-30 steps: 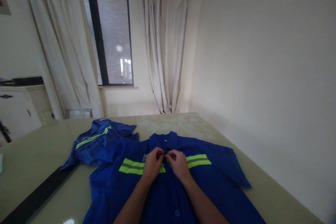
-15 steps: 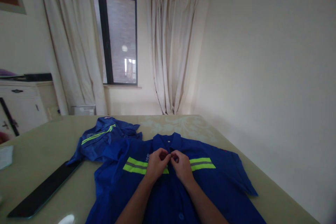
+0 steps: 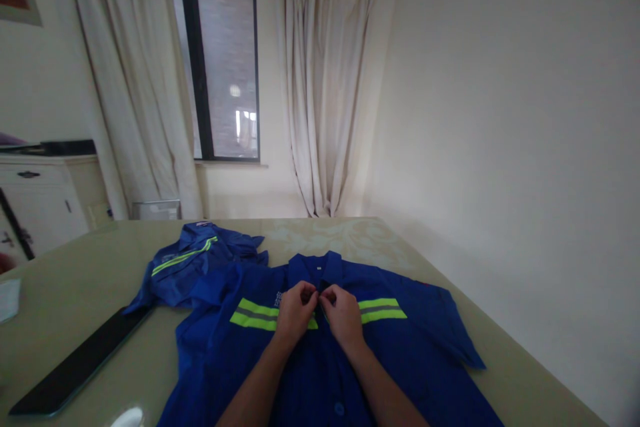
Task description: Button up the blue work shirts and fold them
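Note:
A blue short-sleeved work shirt (image 3: 420,340) with yellow-green reflective bands lies spread out, its collar away from me. At the upper front, just below the collar, my left hand (image 3: 296,310) pinches the edge of the shirt's front opening. My right hand (image 3: 343,313) faces it, fingers pinched on the opposite edge, the fingertips of both hands almost touching. Whatever button or buttonhole lies between the fingertips is too small to make out. Lower on the front, a button (image 3: 339,407) shows between my forearms.
A second blue shirt (image 3: 200,260) lies crumpled at the left, partly over a long black board (image 3: 75,363). The greenish table (image 3: 115,247) meets the wall (image 3: 500,147) on the right. A pale paper-like item (image 3: 9,299) rests at the left edge.
The fingers of both hands have shifted slightly at the shirt's front opening, my right fingertips now more closed. The whole view has moved a little; the shirts lie as before.

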`<state>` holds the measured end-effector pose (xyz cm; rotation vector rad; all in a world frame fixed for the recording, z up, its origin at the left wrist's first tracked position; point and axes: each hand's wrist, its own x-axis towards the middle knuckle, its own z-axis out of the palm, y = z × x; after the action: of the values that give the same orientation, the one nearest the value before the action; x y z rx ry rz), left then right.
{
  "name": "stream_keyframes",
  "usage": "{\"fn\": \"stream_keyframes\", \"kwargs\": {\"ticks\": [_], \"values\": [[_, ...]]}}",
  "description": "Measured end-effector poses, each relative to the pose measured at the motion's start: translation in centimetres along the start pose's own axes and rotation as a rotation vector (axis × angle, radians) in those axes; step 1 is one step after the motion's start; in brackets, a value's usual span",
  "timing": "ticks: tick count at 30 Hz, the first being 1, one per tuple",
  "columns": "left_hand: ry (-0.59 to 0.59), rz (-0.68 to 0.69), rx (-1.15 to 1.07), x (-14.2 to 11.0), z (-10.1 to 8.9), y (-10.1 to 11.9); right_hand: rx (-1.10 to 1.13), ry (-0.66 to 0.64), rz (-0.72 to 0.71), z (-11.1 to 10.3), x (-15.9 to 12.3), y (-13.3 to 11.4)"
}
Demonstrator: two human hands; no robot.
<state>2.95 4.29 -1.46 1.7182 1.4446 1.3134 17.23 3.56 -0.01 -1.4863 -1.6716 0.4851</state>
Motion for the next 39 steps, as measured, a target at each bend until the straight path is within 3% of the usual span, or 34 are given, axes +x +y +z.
{"fn": "stream_keyframes", "kwargs": {"ticks": [11, 16, 20, 25, 31, 35, 39], "values": [[-0.006, 0.021, 0.067, 0.5, -0.1, -0.2, 0.308, 0.003, 0.097, 0.6, 1.3, 1.0], [-0.083, 0.118, 0.110, 0.0, -0.2, 0.0, 0.487, -0.123, 0.264, 0.5, 1.9, 1.7], [-0.114, 0.178, 0.215, -0.3, -0.2, 0.0, 0.491, -0.213, 0.274, 0.0, 2.1, 1.9], [-0.095, 0.096, 0.233, -0.1, -0.4, 0.0, 0.461, -0.231, 0.250, -0.3, 1.9, 1.8], [-0.007, 0.022, 0.306, 0.3, -0.6, -0.8, 0.100, 0.006, -0.005, -0.4, 0.8, 2.0], [0.004, 0.025, 0.500, 0.2, -0.1, -1.2, 0.013, -0.074, -0.143, -0.3, 0.3, 1.9], [-0.149, 0.073, 0.863, 1.2, -0.1, -1.8, -0.063, -0.215, -0.365, -0.2, 0.8, 1.5]]}}
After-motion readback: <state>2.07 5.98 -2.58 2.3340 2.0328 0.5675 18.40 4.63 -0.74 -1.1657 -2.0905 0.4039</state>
